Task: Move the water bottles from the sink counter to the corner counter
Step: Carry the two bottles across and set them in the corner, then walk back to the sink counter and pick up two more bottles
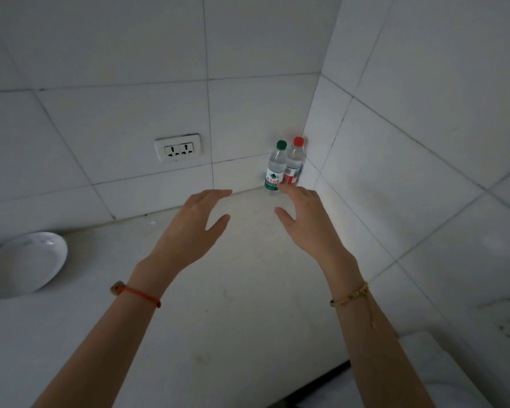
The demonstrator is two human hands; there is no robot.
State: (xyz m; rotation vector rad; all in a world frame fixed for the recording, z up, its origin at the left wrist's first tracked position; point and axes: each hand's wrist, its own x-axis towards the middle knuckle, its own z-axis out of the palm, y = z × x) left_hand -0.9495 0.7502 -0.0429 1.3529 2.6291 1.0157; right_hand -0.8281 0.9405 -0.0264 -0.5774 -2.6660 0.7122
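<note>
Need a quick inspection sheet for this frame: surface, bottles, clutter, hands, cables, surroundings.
Surface: pale counter running into a tiled corner, faint marks on it.
Job's things: green-capped bottle and red-capped bottle upright, side by side in the corner.
Clutter: white plate at the left edge.
Hands: left hand and right hand open, empty, above the counter; right fingertips overlap the green-capped bottle's base in view, contact unclear.
Cables: nothing seen.
Surroundings: white wall tiles; double socket on the back wall.
</note>
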